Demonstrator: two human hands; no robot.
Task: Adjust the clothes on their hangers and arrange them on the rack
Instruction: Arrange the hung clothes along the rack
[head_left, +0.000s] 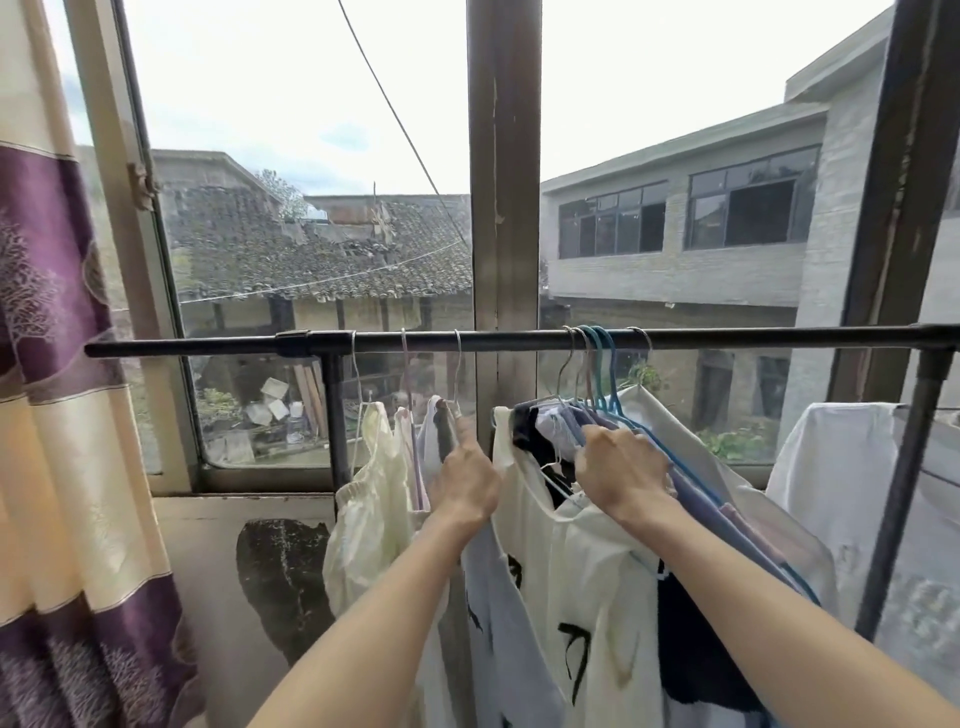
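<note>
By window (322, 234), hangers (597, 374) under right hand (623, 470)

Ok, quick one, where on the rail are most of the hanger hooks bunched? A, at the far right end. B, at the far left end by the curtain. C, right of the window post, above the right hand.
C: the bunched hooks sit on the rail above the right hand.

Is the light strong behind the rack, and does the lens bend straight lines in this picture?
Head view: the sky is blown out white, while both hands, left hand and right hand, stay evenly lit; wide-angle distortion tilts the window frame and curtain inward; the rail stays sharp.
</note>
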